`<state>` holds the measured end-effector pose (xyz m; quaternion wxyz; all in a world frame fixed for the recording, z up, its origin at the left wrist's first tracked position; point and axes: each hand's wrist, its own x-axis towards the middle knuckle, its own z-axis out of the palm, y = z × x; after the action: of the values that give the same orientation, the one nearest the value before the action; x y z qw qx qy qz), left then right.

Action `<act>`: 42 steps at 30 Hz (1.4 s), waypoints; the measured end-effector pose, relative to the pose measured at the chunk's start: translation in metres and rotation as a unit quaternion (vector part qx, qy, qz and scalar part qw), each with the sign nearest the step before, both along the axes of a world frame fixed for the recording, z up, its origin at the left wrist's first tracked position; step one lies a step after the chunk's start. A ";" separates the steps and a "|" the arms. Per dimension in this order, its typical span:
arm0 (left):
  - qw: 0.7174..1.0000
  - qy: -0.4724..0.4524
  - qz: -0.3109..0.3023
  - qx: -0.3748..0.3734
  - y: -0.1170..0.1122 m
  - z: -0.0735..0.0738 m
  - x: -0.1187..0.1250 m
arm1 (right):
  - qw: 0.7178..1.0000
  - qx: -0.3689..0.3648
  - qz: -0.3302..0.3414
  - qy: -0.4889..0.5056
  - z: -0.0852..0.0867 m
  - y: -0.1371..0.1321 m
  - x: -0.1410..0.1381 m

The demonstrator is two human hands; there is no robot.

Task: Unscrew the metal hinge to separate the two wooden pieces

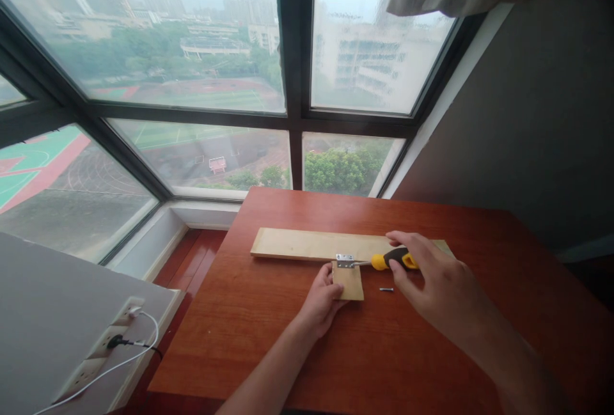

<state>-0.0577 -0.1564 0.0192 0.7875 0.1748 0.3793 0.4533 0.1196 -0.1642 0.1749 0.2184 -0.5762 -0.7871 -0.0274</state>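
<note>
Small pale wood piece (352, 287), flat and squared, gripped in your left hand (325, 298) over mid-counter. Shiny metal hinge (345, 261), punched with holes, sits along its far edge; screwdriver (394, 259) tip meets it, exact seating too small to tell. Your right hand (439, 274) closes round the yellow-and-black handle. Loose screw (386, 289) just right of the piece. Long smooth board (302, 243) directly behind, on your glossy red-brown counter (230, 332). Beyond: dark-framed windows (296, 82). Left: white cable (157, 330), wall sockets (106, 342).
</note>
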 end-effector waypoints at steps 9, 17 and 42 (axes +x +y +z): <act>1.000 -0.002 -0.003 0.000 0.000 0.000 0.000 | 1.000 -0.003 -0.009 -0.028 0.005 -0.001 0.001; 1.000 -0.002 0.000 -0.001 0.000 -0.002 0.000 | 0.999 -0.023 0.036 0.013 0.008 -0.003 0.004; 1.000 -0.009 -0.004 -0.001 0.000 -0.003 -0.001 | 0.999 0.019 -0.020 -0.019 0.003 0.003 -0.001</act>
<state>-0.0584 -0.1567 0.0165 0.7927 0.1713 0.3719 0.4516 0.1190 -0.1608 0.1776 0.2138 -0.5866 -0.7790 -0.0581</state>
